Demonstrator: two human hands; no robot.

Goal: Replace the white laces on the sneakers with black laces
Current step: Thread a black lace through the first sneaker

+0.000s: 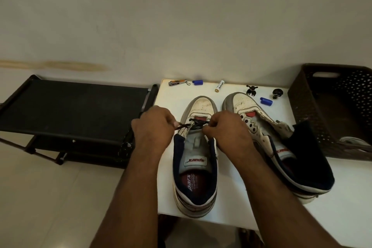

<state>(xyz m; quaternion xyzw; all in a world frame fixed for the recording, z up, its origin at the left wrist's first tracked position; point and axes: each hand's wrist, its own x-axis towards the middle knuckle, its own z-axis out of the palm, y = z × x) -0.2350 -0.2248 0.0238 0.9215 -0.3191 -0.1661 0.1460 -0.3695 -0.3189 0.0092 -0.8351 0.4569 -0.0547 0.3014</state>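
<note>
two sneakers (196,159), two blue caps (197,82), one battery (219,86), one basket (330,110)

Looks like a home entryway: tiled floor (50,197), black shoe rack (74,110) against plain wall (181,16), woven basket (332,110).

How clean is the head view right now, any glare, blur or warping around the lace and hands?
Head view: dim, warm light, no glare; the white table is the brightest patch. Wide-angle warping bends the floor line and the basket. The black lace is soft and dark where the left hand and right hand pinch it over the left sneaker.
</note>
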